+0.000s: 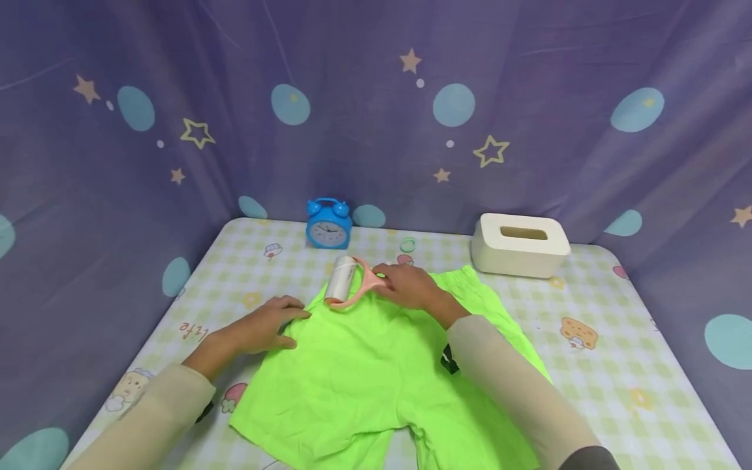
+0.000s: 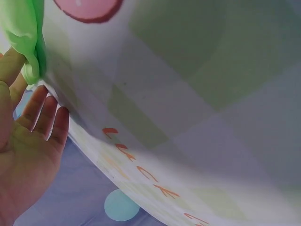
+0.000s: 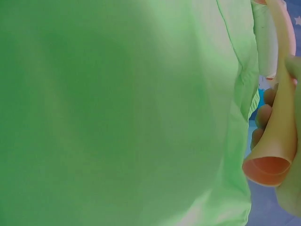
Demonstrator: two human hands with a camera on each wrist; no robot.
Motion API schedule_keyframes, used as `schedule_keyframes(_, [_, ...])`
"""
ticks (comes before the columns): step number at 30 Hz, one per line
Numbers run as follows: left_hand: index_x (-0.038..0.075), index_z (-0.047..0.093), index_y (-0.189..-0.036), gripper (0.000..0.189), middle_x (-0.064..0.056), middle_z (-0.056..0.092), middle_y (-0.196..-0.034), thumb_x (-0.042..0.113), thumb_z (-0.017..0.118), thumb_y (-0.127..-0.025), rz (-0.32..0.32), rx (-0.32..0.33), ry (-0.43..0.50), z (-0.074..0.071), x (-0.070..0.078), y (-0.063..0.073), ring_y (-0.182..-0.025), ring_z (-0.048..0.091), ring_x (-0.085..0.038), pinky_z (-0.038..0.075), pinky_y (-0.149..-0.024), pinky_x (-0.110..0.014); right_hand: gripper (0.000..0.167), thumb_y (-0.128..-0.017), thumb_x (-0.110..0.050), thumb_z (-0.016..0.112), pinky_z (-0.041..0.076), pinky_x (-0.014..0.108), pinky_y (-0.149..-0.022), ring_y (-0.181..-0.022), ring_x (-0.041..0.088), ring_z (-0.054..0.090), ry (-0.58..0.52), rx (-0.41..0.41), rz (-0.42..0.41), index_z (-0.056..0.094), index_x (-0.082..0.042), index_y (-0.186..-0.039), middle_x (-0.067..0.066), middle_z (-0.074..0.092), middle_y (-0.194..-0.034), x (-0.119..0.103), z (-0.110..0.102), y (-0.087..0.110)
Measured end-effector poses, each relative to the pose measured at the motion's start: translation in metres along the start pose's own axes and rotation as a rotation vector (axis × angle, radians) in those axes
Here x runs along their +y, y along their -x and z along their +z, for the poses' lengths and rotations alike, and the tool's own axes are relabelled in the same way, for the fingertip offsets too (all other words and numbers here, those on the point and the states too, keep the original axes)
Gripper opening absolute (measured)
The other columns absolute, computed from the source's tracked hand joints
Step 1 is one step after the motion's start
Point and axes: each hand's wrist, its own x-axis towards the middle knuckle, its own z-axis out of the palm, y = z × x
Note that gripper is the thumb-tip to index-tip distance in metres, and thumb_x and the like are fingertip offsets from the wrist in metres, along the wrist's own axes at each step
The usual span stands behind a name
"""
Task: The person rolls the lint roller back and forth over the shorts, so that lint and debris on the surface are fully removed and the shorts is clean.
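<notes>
Lint roller (image 1: 343, 281) handle seemingly rightward, on shorts (image 1: 376, 372)

alarm clock: I'm seeing a blue alarm clock (image 1: 329, 225) standing upright at the far edge, just in front of the curtain
tissue box: a white tissue box (image 1: 519, 244) is sitting at the far right
hair tie: a small green hair tie (image 1: 408, 245) is lying flat between those two
tablecloth: a checked tablecloth (image 1: 611, 365) is covering the table
curtain: a purple curtain (image 1: 364, 117) with stars and dots is hanging all round
</notes>
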Motion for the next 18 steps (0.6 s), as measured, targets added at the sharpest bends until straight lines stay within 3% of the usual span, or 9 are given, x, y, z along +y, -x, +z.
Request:
schedule_keyframes(6, [0.007,0.060,-0.142,0.059,-0.019,0.052,-0.144,0.024,0.080,-0.089,0.005,0.001,-0.006,0.000,-0.002,0.002,-0.133,0.048,-0.041,0.045,-0.107,-0.057,0.039,-0.105,-0.042,0.054,0.043,0.027,-0.062,-0.066,0.009,0.055,0.030,-0.051,-0.010,0.058,-0.016,-0.134,-0.005,0.064,-0.082,-0.004,0.000,-0.004])
schedule_keyframes(13, [0.007,0.059,-0.142,0.060,-0.019,0.052,-0.144,0.022,0.080,-0.088,0.006,0.009,-0.012,0.000,-0.002,0.001,-0.133,0.048,-0.040,0.044,-0.108,-0.057,0.034,-0.104,-0.042,0.056,0.035,0.033,-0.080,-0.062,0.013,0.048,0.082,-0.059,-0.062,0.059,-0.015,-0.125,-0.004,0.065,-0.077,-0.003,-0.009,-0.009])
schedule_keyframes(18, [0.008,0.060,-0.142,0.060,-0.018,0.052,-0.144,0.024,0.080,-0.088,-0.002,0.007,-0.006,0.002,-0.003,0.001,-0.133,0.048,-0.040,0.044,-0.108,-0.056,0.034,-0.104,-0.043,0.058,0.036,0.031,-0.074,-0.071,0.016,0.045,0.055,-0.087,-0.050,0.062,-0.018,-0.127,-0.006,0.066,-0.079,0.000,-0.014,-0.008])
